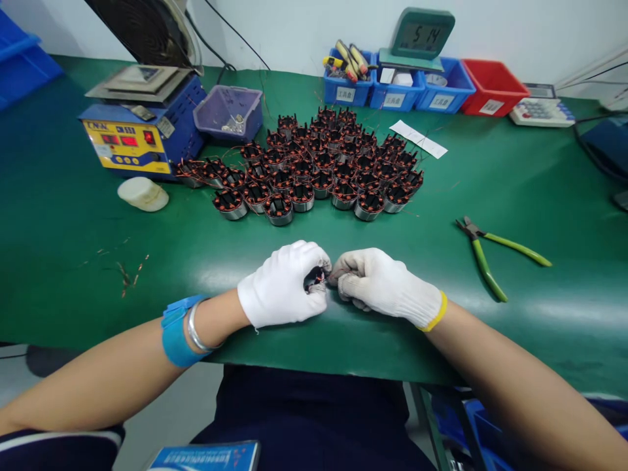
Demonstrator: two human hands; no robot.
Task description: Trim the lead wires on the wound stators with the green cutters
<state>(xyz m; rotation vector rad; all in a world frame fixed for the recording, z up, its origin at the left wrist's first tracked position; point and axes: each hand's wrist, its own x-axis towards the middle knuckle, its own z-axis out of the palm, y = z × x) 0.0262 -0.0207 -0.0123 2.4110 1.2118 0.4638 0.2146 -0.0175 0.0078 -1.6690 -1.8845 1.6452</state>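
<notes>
My left hand (285, 285), in a white glove, is wrapped around a motor stator (314, 280); only a bit of its black and copper inside shows between thumb and fingers. Close against it is my right hand (380, 282), gloved in white with a yellow cuff. Its fingertips are pinched together at the stator's right side, and what they pinch is too small to make out. Beyond both hands stands a large group of wound stators (324, 160) with copper coils, black tops and loose wire ends.
Green-handled cutters (483, 255) lie open at right. On the left are a blue-and-yellow soldering station (132, 140), a purple bin (228, 108), a white round lump (142, 194) and wire scraps (128, 278). Blue bins (348, 90), a red bin (493, 85) and a digital clock (422, 34) line the wall.
</notes>
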